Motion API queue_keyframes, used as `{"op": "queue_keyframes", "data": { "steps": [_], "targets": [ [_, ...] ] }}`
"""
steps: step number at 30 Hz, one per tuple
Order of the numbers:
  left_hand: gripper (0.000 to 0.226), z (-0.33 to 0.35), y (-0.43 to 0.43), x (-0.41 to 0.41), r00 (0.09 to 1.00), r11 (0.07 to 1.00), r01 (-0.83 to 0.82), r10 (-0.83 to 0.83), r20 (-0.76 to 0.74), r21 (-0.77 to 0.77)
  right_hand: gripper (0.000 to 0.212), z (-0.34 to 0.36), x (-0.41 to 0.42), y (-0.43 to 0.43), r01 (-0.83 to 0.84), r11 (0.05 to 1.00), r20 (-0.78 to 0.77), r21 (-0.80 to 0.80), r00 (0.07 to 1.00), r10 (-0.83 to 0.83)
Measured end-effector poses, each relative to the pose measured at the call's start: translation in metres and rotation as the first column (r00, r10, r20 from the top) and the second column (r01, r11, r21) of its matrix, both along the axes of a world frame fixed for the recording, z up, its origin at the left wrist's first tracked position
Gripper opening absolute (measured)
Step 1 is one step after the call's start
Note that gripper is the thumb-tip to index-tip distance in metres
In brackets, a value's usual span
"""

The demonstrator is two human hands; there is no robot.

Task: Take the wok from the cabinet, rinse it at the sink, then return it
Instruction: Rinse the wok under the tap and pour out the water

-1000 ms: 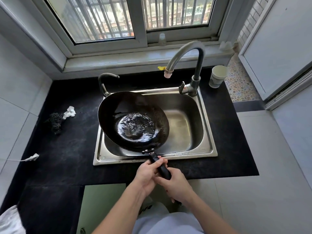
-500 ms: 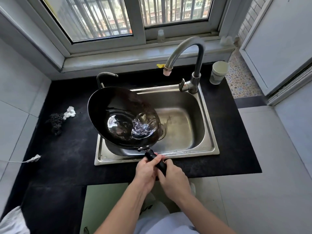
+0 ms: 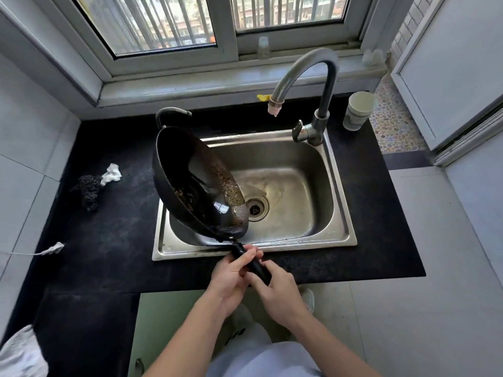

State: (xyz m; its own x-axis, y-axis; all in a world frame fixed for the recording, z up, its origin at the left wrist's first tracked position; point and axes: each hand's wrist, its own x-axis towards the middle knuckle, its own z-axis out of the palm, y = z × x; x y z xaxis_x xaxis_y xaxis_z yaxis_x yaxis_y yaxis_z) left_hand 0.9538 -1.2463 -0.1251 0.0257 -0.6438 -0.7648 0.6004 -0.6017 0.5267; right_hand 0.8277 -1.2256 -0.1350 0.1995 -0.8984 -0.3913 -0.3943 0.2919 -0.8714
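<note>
The black wok (image 3: 190, 186) is tipped steeply on its side over the left part of the steel sink (image 3: 337, 186), its open face turned right toward the drain (image 3: 255, 209). Its black handle (image 3: 251, 261) points toward me over the sink's front rim. My left hand (image 3: 231, 278) grips the handle from the left and my right hand (image 3: 277, 291) holds the handle's end from the right. The tall curved tap (image 3: 307, 77) stands at the sink's back right, with only a drop hanging at its spout.
A paper cup (image 3: 358, 111) stands right of the tap. A dark scouring pad (image 3: 88, 190) and a white scrap (image 3: 111, 174) lie on the black counter (image 3: 109, 240) at left. A second small tap (image 3: 171, 114) rises behind the wok. Green cabinet door (image 3: 160, 336) below.
The wok has gone from lying nearly level with water pooled in it to tipped steeply on its side. The water has run out into the sink. Both hands stayed on the handle.
</note>
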Motion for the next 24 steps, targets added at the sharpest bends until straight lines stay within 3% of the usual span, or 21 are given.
{"op": "queue_keyframes", "data": {
  "steps": [12, 18, 24],
  "targets": [
    [0.015, 0.000, -0.001, -0.005, 0.955, 0.995, 0.095, -0.097, 0.281, 0.020, 0.018, -0.017, -0.007, 0.001, -0.024, 0.989, 0.172, 0.144, 0.985, -0.001],
    [0.015, -0.002, 0.000, -0.005, 0.946, 0.995, 0.102, -0.104, 0.308, 0.026, 0.031, -0.018, -0.006, 0.003, 0.014, 0.970, 0.230, 0.243, 0.971, -0.072],
    [0.008, -0.006, -0.002, -0.009, 0.940, 0.993, 0.116, -0.121, 0.319, 0.035, 0.023, -0.014, -0.006, 0.005, 0.050, 0.932, 0.311, 0.360, 0.935, -0.171]
  ]
}}
